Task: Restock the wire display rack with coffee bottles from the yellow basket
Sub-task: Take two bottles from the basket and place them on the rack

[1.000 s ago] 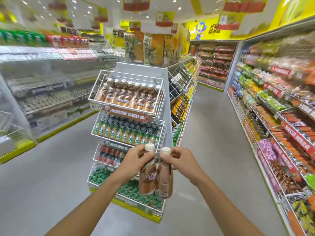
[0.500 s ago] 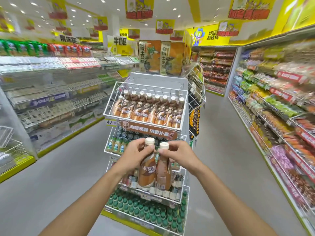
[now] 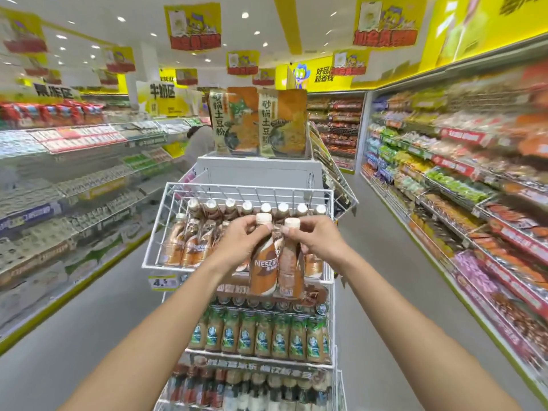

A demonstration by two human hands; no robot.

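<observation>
My left hand (image 3: 241,243) grips the neck of a brown Nescafé coffee bottle (image 3: 263,266) with a cream cap. Beside it, my right hand (image 3: 318,240) grips a second coffee bottle (image 3: 291,271) the same way. Both bottles hang upright and touch each other, just in front of the top basket (image 3: 237,191) of the white wire display rack. That basket holds two rows of the same coffee bottles (image 3: 192,241); my hands hide its middle. The yellow basket is out of view.
Lower rack tiers carry green-labelled bottles (image 3: 261,336) and dark-capped drinks (image 3: 246,387). A yellow 4.5 price tag (image 3: 161,282) hangs at the basket's left. Noodle packs (image 3: 259,126) stand on top. Stocked shelves line both aisles; a person (image 3: 197,142) stands far left behind.
The rack has come much closer and now fills the centre. Both hands have risen with the two bottles, from the lower tiers up to the top basket's front.
</observation>
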